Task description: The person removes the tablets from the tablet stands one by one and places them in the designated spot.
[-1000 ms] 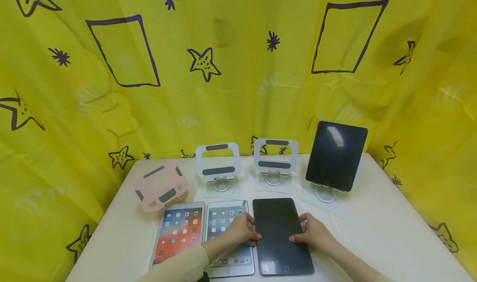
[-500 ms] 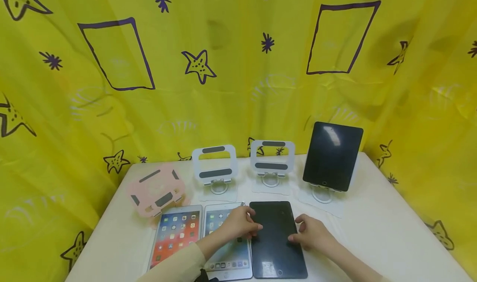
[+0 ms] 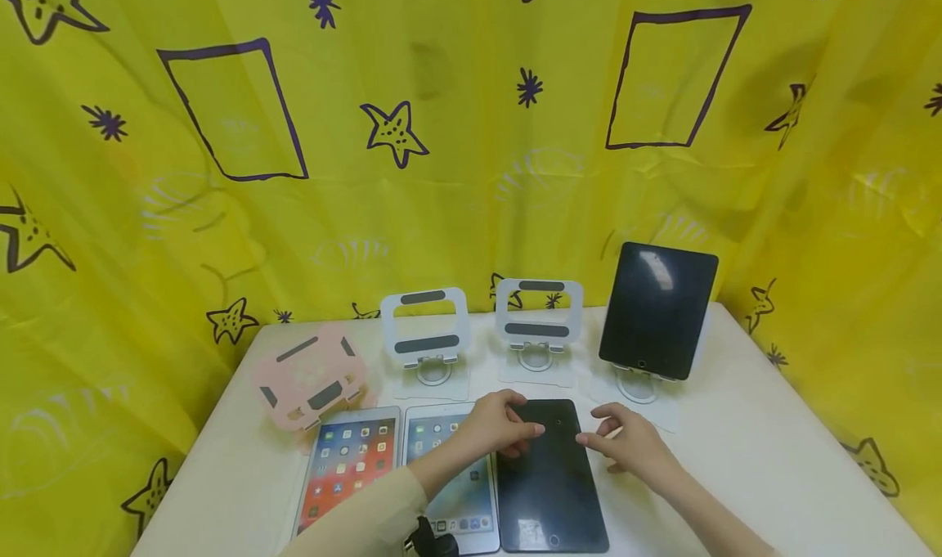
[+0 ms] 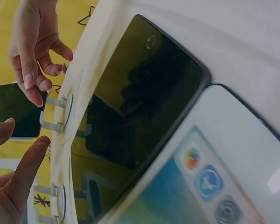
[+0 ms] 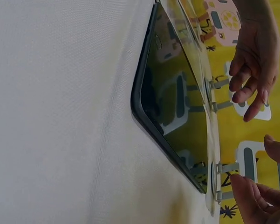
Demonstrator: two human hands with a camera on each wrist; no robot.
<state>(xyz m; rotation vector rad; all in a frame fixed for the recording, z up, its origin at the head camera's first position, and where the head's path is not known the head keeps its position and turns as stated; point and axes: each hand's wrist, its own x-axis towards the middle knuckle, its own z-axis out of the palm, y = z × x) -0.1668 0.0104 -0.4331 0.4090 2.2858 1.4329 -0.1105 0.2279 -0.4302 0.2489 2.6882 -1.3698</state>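
A black tablet point(image 3: 552, 491) lies screen up on the table, right against a white-framed tablet with app icons point(image 3: 459, 504). My left hand point(image 3: 504, 424) hovers over the black tablet's upper left part, fingers loosely bent, holding nothing. By its upper right edge is my right hand point(image 3: 629, 444), fingers relaxed and apart from the tablet. The left wrist view shows a gap between the left hand's fingers point(image 4: 30, 161) and the black glass point(image 4: 130, 112). In the right wrist view, the right hand point(image 5: 261, 198) also stands off the tablet point(image 5: 172, 93).
Another white-framed tablet with a red and blue screen point(image 3: 353, 463) lies at the left. Behind stand a pink tablet stand point(image 3: 312, 377), two white stands point(image 3: 430, 346) and a dark tablet point(image 3: 658, 312) propped on a stand. A yellow curtain point(image 3: 456, 230) hangs behind the white table point(image 3: 773, 475).
Both hands have let go of the black tablet's sides and lifted up and away toward its far end. The tablet has shifted left, closer to the white-framed one.
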